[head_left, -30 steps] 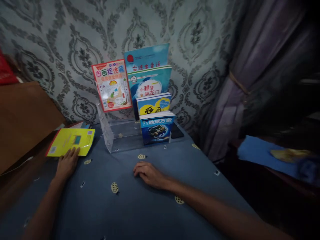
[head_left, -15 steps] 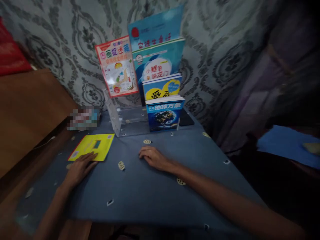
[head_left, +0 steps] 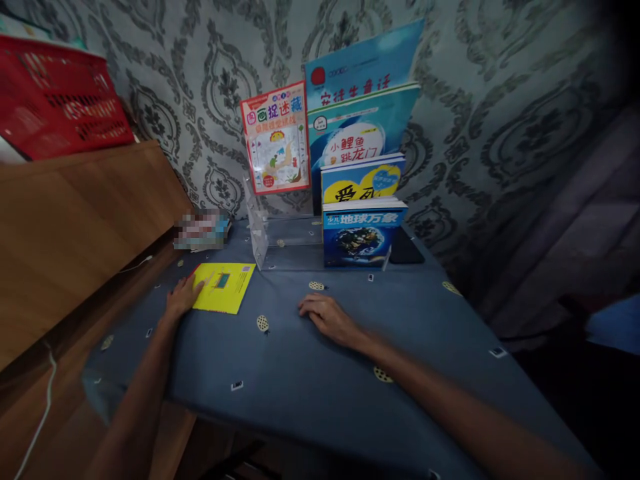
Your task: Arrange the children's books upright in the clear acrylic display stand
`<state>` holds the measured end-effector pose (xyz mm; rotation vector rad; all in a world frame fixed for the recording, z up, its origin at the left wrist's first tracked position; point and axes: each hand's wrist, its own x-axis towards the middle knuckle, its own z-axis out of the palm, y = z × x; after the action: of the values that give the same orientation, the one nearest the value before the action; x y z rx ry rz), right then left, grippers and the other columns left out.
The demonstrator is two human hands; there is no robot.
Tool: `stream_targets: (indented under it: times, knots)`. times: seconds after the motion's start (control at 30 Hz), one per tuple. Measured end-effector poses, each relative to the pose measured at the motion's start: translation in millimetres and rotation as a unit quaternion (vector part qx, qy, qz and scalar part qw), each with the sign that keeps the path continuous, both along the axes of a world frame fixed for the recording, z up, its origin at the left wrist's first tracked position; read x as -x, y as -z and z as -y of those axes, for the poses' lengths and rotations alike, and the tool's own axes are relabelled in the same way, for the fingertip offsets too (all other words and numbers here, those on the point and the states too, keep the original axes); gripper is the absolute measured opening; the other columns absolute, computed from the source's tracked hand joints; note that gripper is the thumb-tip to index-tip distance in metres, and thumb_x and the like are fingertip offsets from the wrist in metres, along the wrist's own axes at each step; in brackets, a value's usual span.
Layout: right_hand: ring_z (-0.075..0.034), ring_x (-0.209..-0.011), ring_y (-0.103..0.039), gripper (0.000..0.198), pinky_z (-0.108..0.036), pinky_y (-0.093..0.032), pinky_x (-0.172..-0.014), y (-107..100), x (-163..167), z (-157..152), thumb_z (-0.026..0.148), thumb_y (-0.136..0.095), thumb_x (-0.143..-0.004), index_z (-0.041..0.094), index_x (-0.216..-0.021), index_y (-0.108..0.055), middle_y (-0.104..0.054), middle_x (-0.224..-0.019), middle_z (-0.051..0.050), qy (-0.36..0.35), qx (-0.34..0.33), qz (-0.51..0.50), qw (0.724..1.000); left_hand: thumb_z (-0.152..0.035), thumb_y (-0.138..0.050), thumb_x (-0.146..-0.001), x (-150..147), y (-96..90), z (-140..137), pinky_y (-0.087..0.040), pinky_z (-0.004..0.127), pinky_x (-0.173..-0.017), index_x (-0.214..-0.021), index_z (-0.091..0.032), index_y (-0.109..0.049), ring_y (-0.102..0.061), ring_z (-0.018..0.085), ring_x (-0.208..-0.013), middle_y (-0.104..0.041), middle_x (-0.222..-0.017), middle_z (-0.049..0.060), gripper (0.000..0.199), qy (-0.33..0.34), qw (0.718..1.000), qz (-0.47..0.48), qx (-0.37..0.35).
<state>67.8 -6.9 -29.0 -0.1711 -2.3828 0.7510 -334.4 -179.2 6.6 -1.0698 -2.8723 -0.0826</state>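
The yellow book (head_left: 227, 288) lies flat on the bench (head_left: 300, 387), just in front of the clear stand (head_left: 257, 237) and to its left, with the left hand (head_left: 183, 297) at its left edge — the fingers touch it, but in this dim light I cannot tell whether they grip it. The right hand (head_left: 330, 319) rests well apart on the bench, before the standing books (head_left: 357, 243) — its fingers loosely half-curled, nothing visible in them.
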Motion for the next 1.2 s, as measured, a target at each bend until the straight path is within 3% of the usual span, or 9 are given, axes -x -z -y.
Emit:
stream_targets:
  times: [0.27,0.5,0.67,0.8,0.93,1.07,1.2]
  knots:
    - [-0.020,-0.094,-0.070,0.032,-0.035,-0.055,-0.089,3.4,-0.4,-0.8,-0.002,-0.048,-0.083,0.019,-0.085,-0.073,-0.074,-0.094,-0.007,-0.003,-0.007,-0.001,1.000,-0.056,-0.025,-0.100,-3.6,8.1,18.7,-0.034,0.059,-0.118,-0.156,-0.016,-0.041,-0.033,0.035,-0.152,-0.037,-0.163,0.017,0.070,0.019,1.000,0.002,0.019]
    - [-0.020,-0.091,-0.070,0.030,-0.034,-0.055,-0.088,4.8,-1.4,-2.0,-0.003,-0.051,-0.082,0.019,-0.085,-0.072,-0.073,-0.093,-0.006,-0.004,-0.023,0.003,1.000,-0.053,-0.022,-0.101,-25.9,8.9,35.3,-0.034,0.054,-0.120,-0.158,-0.016,-0.036,-0.030,0.032,-0.154,-0.034,-0.164,0.016,0.070,0.030,0.999,-0.006,0.039]
    - [-0.020,-0.092,-0.068,0.028,-0.033,-0.054,-0.089,-1.4,-3.3,2.9,-0.003,-0.052,-0.084,0.018,-0.087,-0.071,-0.073,-0.093,-0.007,0.005,-0.058,0.027,0.998,-0.050,-0.023,-0.102,-53.1,11.2,42.3,-0.033,0.053,-0.120,-0.158,-0.013,-0.036,-0.030,0.031,-0.154,-0.034,-0.164,0.018,0.068,0.050,0.998,-0.015,0.046]
    - [-0.022,-0.099,-0.065,0.025,-0.035,-0.052,-0.091,-9.3,-4.9,12.2,0.003,-0.052,-0.092,0.017,-0.102,-0.070,-0.072,-0.103,-0.009,0.028,-0.123,0.034,0.991,-0.047,-0.024,-0.103,-78.1,13.5,44.9,-0.031,0.052,-0.121,-0.158,-0.012,-0.035,-0.029,0.030,-0.154,-0.034,-0.164,0.018,0.066,0.061,0.997,-0.012,0.053]
    - [-0.023,-0.104,-0.064,0.027,-0.037,-0.050,-0.094,-18.7,-6.5,22.3,0.007,-0.046,-0.099,0.016,-0.114,-0.067,-0.072,-0.114,-0.012,-0.003,-0.179,0.021,0.984,-0.048,-0.024,-0.103,-106.4,17.3,43.9,-0.031,0.052,-0.122,-0.157,-0.013,-0.037,-0.029,0.031,-0.154,-0.033,-0.165,0.017,0.066,0.066,0.997,-0.012,0.036]
    - [-0.025,-0.111,-0.062,0.024,-0.040,-0.047,-0.095,-24.2,-7.7,27.2,0.018,-0.045,-0.104,0.015,-0.117,-0.065,-0.070,-0.120,-0.015,-0.020,-0.179,-0.005,0.984,-0.047,-0.027,-0.103,-138.2,23.2,35.3,-0.034,0.053,-0.120,-0.155,-0.013,-0.040,-0.032,0.032,-0.153,-0.037,-0.163,0.018,0.063,0.070,0.997,-0.029,0.020]
    - [-0.025,-0.105,-0.064,0.022,-0.040,-0.044,-0.098,-23.9,-6.3,27.3,0.029,-0.050,-0.104,0.014,-0.110,-0.066,-0.073,-0.111,-0.014,-0.029,-0.172,-0.012,0.985,-0.044,-0.028,-0.103,-170.5,28.4,19.8,-0.037,0.053,-0.118,-0.150,-0.009,-0.045,-0.036,0.034,-0.151,-0.041,-0.160,0.022,0.061,0.080,0.995,-0.067,0.004]
